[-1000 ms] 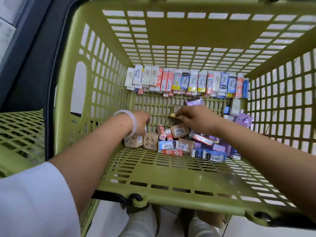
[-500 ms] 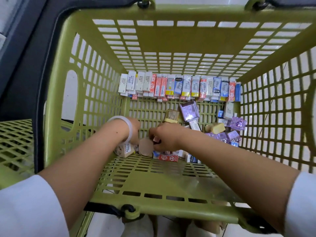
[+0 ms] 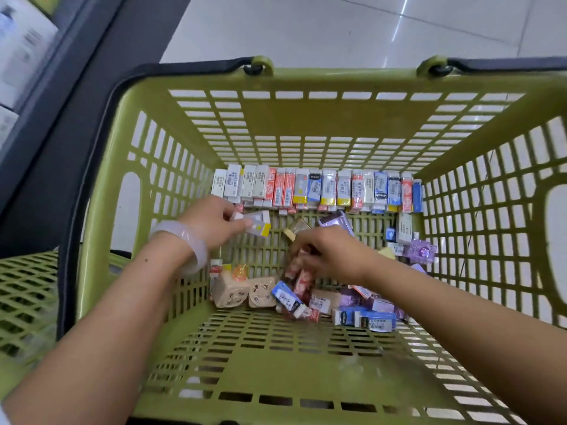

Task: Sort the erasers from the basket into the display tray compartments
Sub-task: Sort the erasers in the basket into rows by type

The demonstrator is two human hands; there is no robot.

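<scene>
Nearest the viewer, two bare forearms reaching down over the near wall of a green slotted basket (image 3: 184,403), the left wrist ringed by a pale bangle (image 3: 184,240). Low on the basket floor, a loose heap of erasers (image 3: 325,299): blue-sleeved, red-sleeved and purple-wrapped pieces tumbled together, with two tan socket-shaped erasers (image 3: 245,291) standing just beside the heap at its left, presumably still unsorted. Over the heap, right hand (image 3: 325,253), fingers curled downward and closed among red-wrapped pieces, apparently gathering one or more; exact number held not discernible through motion blur. Slightly farther and higher, left hand (image 3: 211,220), thumb and fingers pinching a white eraser with a yellow end (image 3: 259,223), carried clear of the floor, probably kept as a collecting hand while the other picks. Beyond both hands, a few scattered pieces on the bare floor, then a row of upright erasers (image 3: 316,190) packed side by side against the far wall, like colours grouped, likely a pre-sort by type before transfer. Farthest, dark basket handles (image 3: 196,64) folded outward, tiled floor (image 3: 306,26) behind, and part of a second green basket (image 3: 24,289) at far left. No display tray in view; every eraser seen still within the basket, sorting into compartments judged not yet begun.
</scene>
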